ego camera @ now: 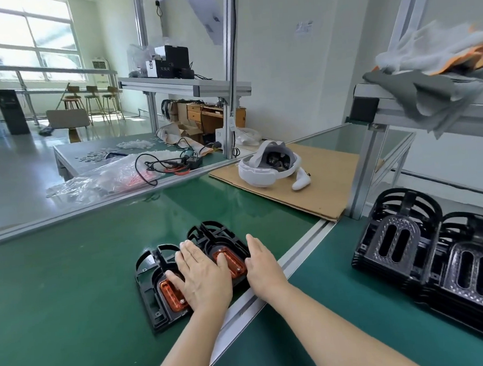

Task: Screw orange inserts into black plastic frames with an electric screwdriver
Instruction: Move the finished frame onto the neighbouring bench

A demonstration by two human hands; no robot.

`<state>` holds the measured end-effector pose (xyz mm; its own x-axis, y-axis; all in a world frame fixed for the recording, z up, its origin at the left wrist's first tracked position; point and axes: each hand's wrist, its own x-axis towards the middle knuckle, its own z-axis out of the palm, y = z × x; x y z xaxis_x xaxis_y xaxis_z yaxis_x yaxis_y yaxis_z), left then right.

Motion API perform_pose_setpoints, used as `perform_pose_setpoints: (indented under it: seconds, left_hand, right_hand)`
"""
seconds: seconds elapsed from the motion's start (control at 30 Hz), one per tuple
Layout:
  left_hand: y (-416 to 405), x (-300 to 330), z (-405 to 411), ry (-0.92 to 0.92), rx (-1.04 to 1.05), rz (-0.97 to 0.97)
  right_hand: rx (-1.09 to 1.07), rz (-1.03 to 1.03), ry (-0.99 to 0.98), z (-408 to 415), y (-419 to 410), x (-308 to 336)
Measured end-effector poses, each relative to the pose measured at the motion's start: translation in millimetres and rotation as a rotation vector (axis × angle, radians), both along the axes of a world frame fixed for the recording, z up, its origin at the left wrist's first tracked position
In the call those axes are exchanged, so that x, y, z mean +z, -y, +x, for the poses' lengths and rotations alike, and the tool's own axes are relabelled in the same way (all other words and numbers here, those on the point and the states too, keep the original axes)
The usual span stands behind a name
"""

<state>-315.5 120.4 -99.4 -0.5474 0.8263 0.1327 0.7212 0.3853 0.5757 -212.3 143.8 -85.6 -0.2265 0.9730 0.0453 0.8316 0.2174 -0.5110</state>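
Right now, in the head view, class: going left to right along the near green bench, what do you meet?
Left black frame with its orange insert → left hand lying flat across both frames → right frame's orange insert → right hand at that frame's right edge → aluminium rail → stacks of black frames.

Flat hands [205, 272] on black frames [153, 290]

White VR headset [269, 164] w/ controller [302, 180] on cardboard sheet [320, 189], tangled cables [165, 164] and plastic bags [98, 180] on far bench, gloves [441, 49] on upper-right shelf.
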Motion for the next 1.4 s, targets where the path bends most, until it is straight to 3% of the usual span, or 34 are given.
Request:
perform_pose_setpoints:
  seconds: [0.33,0.53,0.87,1.0,1.4]
  left_hand:
    - [15.9,20.1,49.6,-0.091,-0.169,0.174]
    - [31.4,24.3,120.5,0.036,-0.398,0.245]
    - [60.4,22.8,202.2,0.082,-0.71,0.185]
    - [53.6,25.7,226.7,0.194,-0.76,0.158]
    - [4.1,55.8,240.7,0.447,-0.673,0.008]
  right_hand:
    - [-0.186,0.129,0.079,41.7,54.3,4.6]
    - [-0.354,0.165,0.084,95.3,94.4,9.0]
    - [-0.627,0.325,0.111,185.2,140.7,20.9]
    - [-0.725,0.318,0.14,217.6,150.5,25.1]
    - [-0.555,0.246,0.274,221.8,108.3,38.1]
